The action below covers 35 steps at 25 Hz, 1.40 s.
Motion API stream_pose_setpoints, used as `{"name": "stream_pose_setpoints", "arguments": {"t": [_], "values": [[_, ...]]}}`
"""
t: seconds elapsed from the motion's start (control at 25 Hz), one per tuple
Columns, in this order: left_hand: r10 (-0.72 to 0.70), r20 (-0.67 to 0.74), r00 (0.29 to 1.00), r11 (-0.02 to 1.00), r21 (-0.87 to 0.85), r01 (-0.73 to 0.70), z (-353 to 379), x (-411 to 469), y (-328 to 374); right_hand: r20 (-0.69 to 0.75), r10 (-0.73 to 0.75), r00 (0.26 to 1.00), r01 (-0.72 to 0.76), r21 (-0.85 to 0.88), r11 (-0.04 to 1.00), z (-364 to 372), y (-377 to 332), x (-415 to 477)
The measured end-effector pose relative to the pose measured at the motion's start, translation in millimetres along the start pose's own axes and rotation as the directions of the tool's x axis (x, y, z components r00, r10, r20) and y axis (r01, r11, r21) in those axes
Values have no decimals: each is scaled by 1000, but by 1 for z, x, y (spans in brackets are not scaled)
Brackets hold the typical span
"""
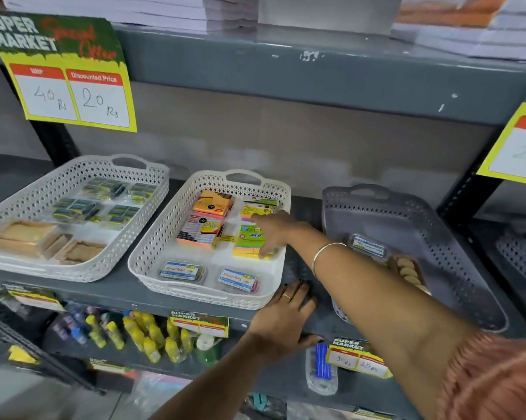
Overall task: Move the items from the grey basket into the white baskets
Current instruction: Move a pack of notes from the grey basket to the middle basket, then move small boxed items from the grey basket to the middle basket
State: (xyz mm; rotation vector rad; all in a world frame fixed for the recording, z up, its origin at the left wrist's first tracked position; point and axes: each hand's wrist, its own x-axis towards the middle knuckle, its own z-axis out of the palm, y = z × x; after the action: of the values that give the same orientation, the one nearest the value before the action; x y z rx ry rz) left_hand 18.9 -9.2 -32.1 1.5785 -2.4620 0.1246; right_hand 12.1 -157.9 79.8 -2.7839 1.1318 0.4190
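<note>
The grey basket (455, 262) stands at the right of the shelf and holds a clear labelled box (369, 247) and a pack of beige pieces (410, 272). A white basket (152, 253) in the middle holds sticky-note pads and two clear labelled boxes (181, 271). My right hand (273, 233) reaches across into it, fingers resting on a green and yellow sticky-note pad (249, 245). My left hand (286, 316) lies flat on the shelf edge between the two baskets. A second white basket (28, 195), at the left, holds dark packs and wooden pieces.
The grey metal shelf (128, 294) has an upper shelf close overhead with stacked paper. Yellow price signs hang at upper left (68, 74) and right (519, 147). Below are glue bottles (140, 334) and more price tags.
</note>
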Motion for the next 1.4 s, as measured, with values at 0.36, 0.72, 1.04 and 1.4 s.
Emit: {"name": "stream_pose_setpoints", "arguments": {"t": [0.36, 0.72, 1.04, 1.4], "values": [[3, 22, 1000, 1000, 25, -4, 0, 0, 1, -12, -37, 999, 38, 132, 990, -4, 9, -6], [-35, 80, 996, 999, -2, 35, -2, -1, 1, -390, 393, 833, -278, 320, 906, -12, 145, -100], [-53, 116, 992, 999, -5, 54, -15, -4, 3, -108, 566, 817, -541, 194, 818, 53, 152, -121], [26, 55, 998, 998, 59, -29, -23, -15, 5, -268, 615, 742, -563, 250, 788, 23, 134, -118]]}}
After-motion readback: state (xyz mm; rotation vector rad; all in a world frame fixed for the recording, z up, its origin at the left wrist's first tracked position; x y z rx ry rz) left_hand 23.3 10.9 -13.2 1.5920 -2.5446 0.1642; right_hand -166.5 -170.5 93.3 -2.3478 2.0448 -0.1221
